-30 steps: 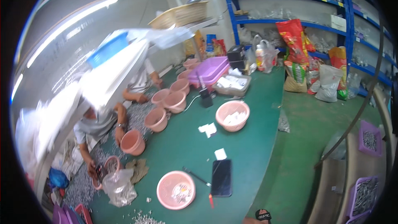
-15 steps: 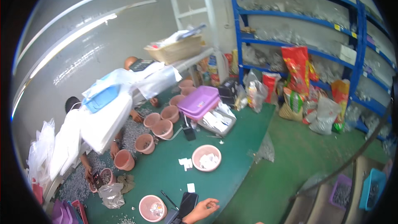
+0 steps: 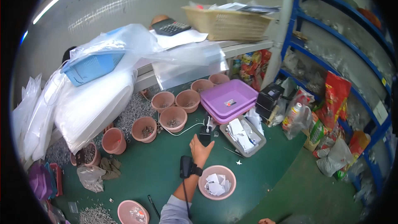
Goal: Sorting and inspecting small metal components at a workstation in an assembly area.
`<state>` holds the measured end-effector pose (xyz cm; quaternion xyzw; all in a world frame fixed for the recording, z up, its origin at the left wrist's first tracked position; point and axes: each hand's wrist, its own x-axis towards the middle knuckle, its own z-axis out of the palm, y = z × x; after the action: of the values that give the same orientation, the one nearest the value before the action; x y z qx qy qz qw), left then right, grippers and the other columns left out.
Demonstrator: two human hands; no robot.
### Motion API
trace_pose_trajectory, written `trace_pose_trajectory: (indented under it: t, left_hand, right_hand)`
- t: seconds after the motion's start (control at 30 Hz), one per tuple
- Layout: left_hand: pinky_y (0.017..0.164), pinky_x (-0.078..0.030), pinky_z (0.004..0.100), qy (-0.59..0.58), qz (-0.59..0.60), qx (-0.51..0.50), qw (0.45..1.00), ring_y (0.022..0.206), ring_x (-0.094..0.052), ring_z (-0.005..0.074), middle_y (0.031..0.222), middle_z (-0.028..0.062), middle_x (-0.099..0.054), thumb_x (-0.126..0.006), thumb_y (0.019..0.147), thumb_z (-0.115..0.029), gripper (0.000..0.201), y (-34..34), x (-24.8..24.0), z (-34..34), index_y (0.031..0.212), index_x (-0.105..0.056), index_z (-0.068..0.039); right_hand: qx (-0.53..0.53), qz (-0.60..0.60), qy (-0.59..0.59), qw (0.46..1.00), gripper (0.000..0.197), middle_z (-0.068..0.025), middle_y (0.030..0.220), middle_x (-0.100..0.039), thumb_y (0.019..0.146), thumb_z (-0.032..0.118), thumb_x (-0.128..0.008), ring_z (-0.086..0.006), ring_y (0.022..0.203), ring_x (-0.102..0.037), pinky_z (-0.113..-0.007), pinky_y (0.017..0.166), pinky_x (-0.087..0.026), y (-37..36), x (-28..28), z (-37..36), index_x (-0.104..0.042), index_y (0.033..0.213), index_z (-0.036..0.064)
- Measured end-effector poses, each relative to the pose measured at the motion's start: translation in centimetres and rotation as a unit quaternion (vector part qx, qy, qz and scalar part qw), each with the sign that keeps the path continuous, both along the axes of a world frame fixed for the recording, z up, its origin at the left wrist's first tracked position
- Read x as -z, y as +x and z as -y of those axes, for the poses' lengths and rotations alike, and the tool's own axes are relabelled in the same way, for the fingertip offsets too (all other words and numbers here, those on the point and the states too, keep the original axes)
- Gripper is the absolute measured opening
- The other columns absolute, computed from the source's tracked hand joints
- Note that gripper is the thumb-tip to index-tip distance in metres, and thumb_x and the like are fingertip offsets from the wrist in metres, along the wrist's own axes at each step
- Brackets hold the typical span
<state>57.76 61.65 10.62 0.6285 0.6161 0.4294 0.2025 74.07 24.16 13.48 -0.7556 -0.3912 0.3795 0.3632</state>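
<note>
My left hand (image 3: 200,150) is stretched forward over the green table, with a black device strapped at the wrist. Its fingers and thumb are apart, close to a small black box-shaped device (image 3: 205,136) that joins a white cable (image 3: 182,132). Whether they touch it I cannot tell. Beside my forearm stands a pink bowl (image 3: 217,182) of white paper pieces. Another pink bowl (image 3: 133,212) with small bits and a dark pen (image 3: 153,205) lie left of my sleeve. Only a small part of my right hand (image 3: 266,221) shows at the lower edge; its fingers are mostly cut off.
Several pink pots (image 3: 173,117) of small grey parts line the table's far side. Stacked purple trays (image 3: 229,98) and a grey tray (image 3: 243,136) of papers stand right. A shelf with plastic bags (image 3: 97,108) overhangs the left. Blue racks (image 3: 344,29) and sacks stand at right.
My left hand has moved forward from the near edge to the small black device. The view has shifted closer to the table. The phone that lay near the pen no longer shows.
</note>
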Motion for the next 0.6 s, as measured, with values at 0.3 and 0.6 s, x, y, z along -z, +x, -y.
trace_pose_trajectory:
  t: [0.3,0.6]
  left_hand:
    - [0.066,-0.043,0.0362,-0.067,0.078,-0.010,0.995,0.075,-0.054,0.0315,0.086,0.0173,-0.053,-0.069,0.055,-0.020,0.053,1.1,3.9,-5.6,0.096,-0.042,0.000]
    - [0.078,-0.038,0.0368,0.017,-0.045,0.167,0.985,0.089,-0.048,0.0337,0.094,0.0216,-0.050,-0.065,0.055,-0.020,0.058,5.2,-10.5,3.5,0.102,-0.042,0.004]
  right_hand:
    - [-0.146,-0.143,-0.022,0.979,0.014,-0.0009,0.065,-0.049,0.081,0.013,-0.046,-0.0060,0.059,-0.044,-0.020,0.054,-0.038,2.1,-3.7,-12.8,-0.052,0.086,0.0014]
    - [-0.244,0.052,0.198,0.948,0.021,-0.0075,0.059,-0.051,0.072,0.016,-0.059,-0.0172,0.051,-0.052,-0.026,0.046,-0.039,5.4,-10.8,-27.7,-0.046,0.079,0.0006]
